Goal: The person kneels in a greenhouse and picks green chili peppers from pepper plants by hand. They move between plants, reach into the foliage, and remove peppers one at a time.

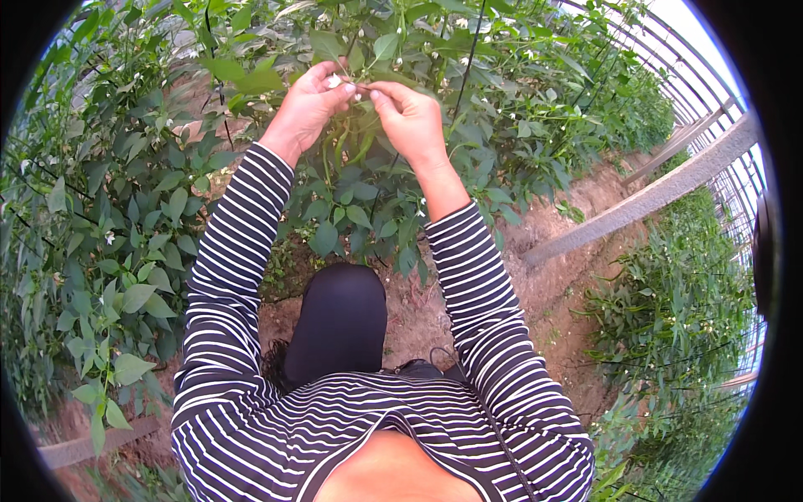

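My left hand [307, 110] and my right hand [411, 122] meet in the upper foliage of a pepper plant [361, 213]. Between their fingertips runs a thin brownish strand [362, 86], pinched at both ends; whether it is a stem or a tie I cannot tell. A white pepper flower [334, 80] shows beside my left fingers. Broad green leaves [386, 47] rise just beyond both hands. Below them, slender green peppers [340, 145] hang between my wrists.
Black support strings [470, 59] run up through the plants. A slanting concrete post [646, 191] stands to the right over the bare soil path [558, 301]. Another pepper row [665, 314] grows beyond it. Curved greenhouse ribs [684, 53] arch at upper right. My bent knee [345, 314] is below.
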